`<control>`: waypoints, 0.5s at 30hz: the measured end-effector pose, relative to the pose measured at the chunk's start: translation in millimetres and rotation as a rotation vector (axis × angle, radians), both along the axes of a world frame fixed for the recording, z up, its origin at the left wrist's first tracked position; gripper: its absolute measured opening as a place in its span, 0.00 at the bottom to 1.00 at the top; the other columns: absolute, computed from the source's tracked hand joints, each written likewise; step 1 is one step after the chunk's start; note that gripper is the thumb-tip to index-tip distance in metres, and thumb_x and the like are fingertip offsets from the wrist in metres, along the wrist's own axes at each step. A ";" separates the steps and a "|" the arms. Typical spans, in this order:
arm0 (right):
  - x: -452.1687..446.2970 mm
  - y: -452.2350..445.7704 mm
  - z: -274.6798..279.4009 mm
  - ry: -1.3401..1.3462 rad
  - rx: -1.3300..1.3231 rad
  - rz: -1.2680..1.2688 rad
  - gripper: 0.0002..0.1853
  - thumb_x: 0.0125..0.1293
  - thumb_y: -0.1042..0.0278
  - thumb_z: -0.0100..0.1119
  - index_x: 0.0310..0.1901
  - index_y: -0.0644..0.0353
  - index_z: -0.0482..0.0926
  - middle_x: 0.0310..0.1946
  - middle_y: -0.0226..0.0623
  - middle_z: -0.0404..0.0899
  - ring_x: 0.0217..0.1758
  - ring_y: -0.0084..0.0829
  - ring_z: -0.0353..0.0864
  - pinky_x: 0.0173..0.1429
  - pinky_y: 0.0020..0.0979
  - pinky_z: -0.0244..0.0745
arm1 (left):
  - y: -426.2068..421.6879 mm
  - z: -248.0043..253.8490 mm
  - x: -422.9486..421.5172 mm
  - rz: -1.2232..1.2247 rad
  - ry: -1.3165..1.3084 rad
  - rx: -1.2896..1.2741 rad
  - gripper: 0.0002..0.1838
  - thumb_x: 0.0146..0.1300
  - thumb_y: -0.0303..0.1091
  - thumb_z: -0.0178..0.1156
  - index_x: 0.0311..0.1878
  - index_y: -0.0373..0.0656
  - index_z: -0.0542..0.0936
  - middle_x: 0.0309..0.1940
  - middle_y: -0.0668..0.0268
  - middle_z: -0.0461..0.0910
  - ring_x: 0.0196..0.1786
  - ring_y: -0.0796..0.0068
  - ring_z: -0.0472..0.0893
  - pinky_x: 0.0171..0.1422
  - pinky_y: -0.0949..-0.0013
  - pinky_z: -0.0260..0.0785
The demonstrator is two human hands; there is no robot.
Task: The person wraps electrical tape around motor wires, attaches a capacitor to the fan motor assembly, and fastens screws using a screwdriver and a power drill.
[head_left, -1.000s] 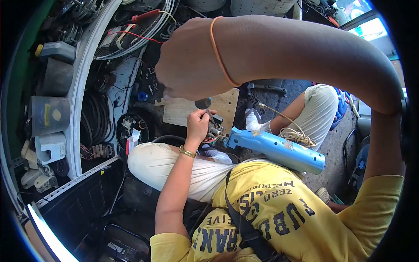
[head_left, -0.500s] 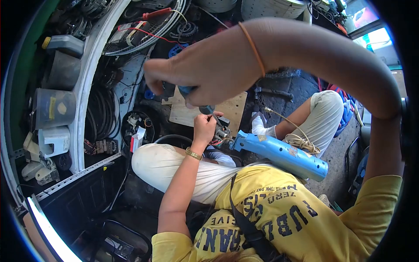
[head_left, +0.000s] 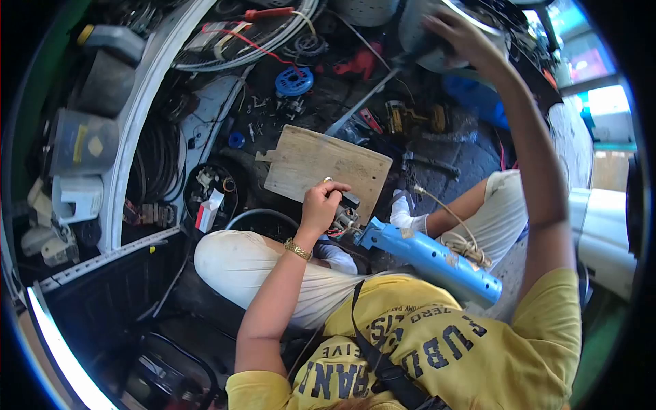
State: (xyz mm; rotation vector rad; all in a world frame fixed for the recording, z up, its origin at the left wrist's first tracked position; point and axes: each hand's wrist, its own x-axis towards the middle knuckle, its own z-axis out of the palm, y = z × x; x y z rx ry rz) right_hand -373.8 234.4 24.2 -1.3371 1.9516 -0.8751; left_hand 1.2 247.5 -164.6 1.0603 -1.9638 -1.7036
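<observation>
My left hand [head_left: 321, 208] has its fingers closed on the small metal and black mechanism [head_left: 346, 217], which has coloured wires. This mechanism is at the end of a blue metal housing [head_left: 434, 256] lying across my lap. Raised at the upper right, my right hand [head_left: 459, 39] is blurred, with its fingers around the dark handle of a long-shafted tool [head_left: 362, 101]. The shaft slants down toward a wooden board [head_left: 324, 162] on the floor. The tool's exact kind is unclear.
A yellow and black drill [head_left: 403, 117], a hammer-like tool [head_left: 434, 164] and a blue disc [head_left: 294, 80] lie beyond the board. At left stand a black tub of parts [head_left: 236, 188] and a shelf frame [head_left: 130, 143]. A metal drum [head_left: 417, 34] is at the top.
My right hand has swung from above the mechanism to the upper right, taking the tool away. My left hand stays at the mechanism. The board and floor items are now more exposed.
</observation>
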 end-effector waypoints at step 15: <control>13.7 47.8 -324.5 0.731 0.460 -0.031 0.42 0.54 0.68 0.63 0.70 0.50 0.54 0.69 0.47 0.55 0.65 0.51 0.65 0.64 0.48 0.65 | -0.1 6.0 10.2 -0.013 -0.183 0.268 0.13 0.60 0.32 0.51 0.37 0.37 0.84 0.33 0.61 0.81 0.41 0.69 0.78 0.51 0.70 0.68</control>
